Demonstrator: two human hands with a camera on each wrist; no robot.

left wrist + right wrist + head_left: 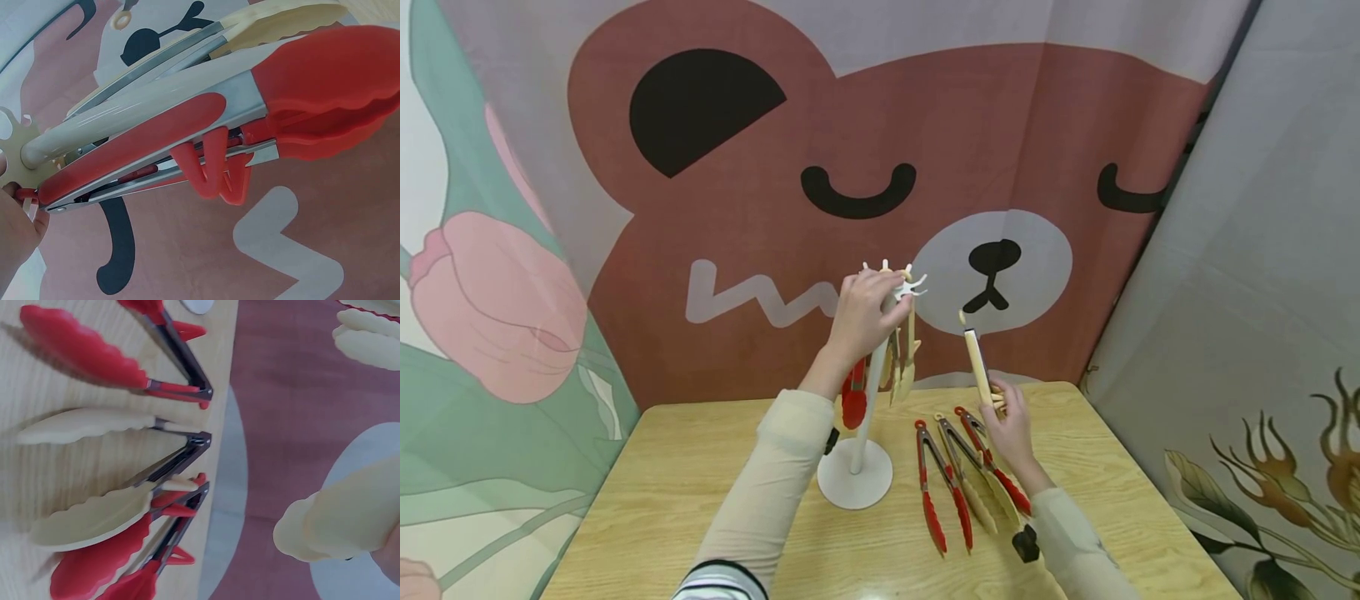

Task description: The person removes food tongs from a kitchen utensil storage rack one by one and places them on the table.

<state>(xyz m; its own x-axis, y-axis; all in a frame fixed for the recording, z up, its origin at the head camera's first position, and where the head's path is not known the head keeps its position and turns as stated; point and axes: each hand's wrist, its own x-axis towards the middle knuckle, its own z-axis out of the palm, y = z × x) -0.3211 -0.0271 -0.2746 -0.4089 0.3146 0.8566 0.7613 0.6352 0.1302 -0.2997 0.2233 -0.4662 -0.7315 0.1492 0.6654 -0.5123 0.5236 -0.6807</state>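
A white rack point(874, 392) with hooks around its top stands upright on a round base. My left hand point(867, 310) grips the rack's top. Red tongs point(137, 147) hang there, their ring close to the left fingers point(19, 222). Cream tongs point(907, 379) hang on the rack's right side. My right hand point(1011, 423) holds another pair of cream tongs point(977, 367), closed, right of the rack, ring end up. Their cream heads point(340, 519) show beneath the right hand in the right wrist view.
Red tongs point(922, 475), cream tongs point(977, 492) and more red tongs point(1017, 493) lie spread on the wooden table point(700, 483), right of the rack's base. A bear-print curtain point(737, 225) hangs behind; a grey curtain point(1240, 275) hangs at the right.
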